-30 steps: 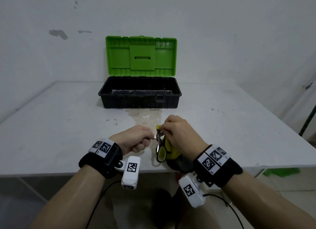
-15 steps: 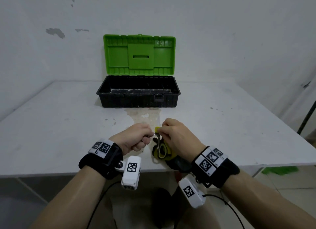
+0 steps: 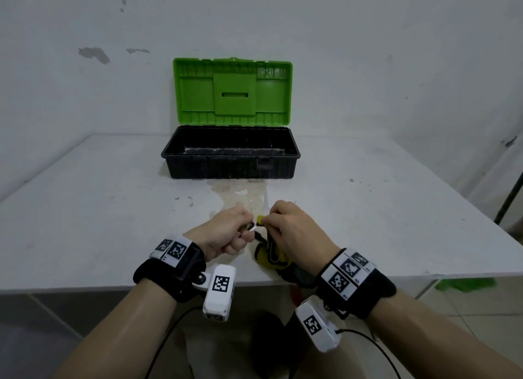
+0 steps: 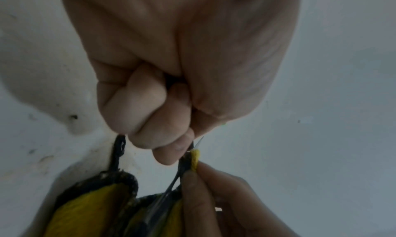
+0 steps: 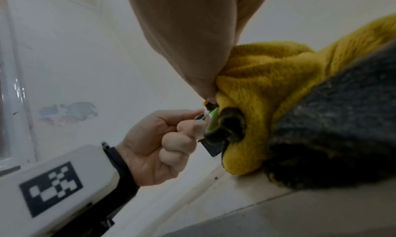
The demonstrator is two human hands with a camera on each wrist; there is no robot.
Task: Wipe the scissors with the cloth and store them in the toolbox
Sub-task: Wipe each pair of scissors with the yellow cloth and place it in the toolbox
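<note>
Since a second ago both hands have edged slightly farther from the tabletop's [image 3: 85, 209] near edge. The left hand [image 3: 226, 231] clenches the scissors [image 4: 184, 162] while the right hand [image 3: 294, 231] pinches the yellow cloth [image 5: 268, 91] over a blade. The toolbox [image 3: 230, 152] sits open behind them.

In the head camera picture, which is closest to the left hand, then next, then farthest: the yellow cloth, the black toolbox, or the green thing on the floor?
Measured from the left hand:
1. Yellow cloth: right beside it, bunched under the right hand.
2. Toolbox: farther back on the table, straight ahead, lid open.
3. Green thing on the floor: far off to the right, below the table edge.
</note>
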